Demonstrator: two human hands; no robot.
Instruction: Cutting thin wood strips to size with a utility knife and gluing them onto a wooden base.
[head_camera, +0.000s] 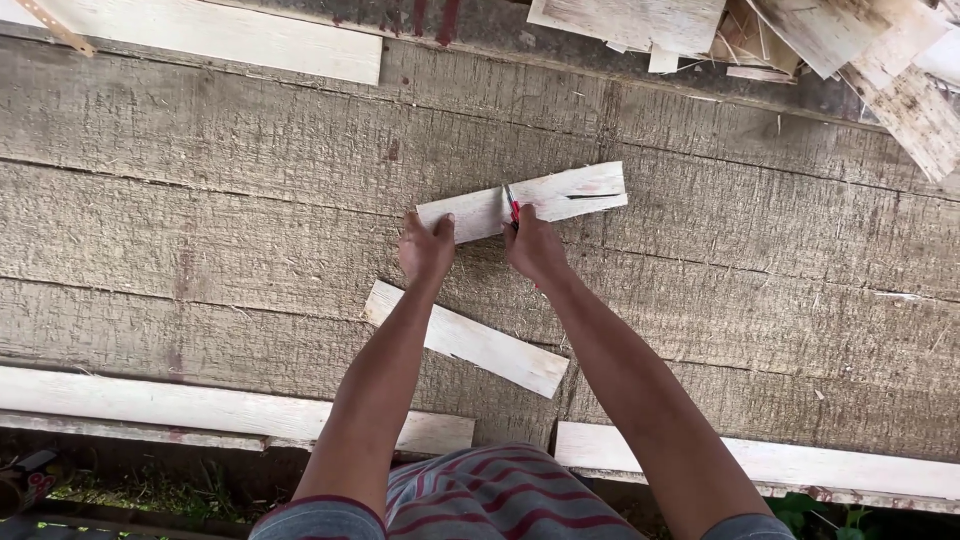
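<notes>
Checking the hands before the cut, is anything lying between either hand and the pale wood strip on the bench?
Nothing visible. The left hand rests on the near end of the pale wood strip, and the right hand holds a red-handled tool across its middle.
</notes>
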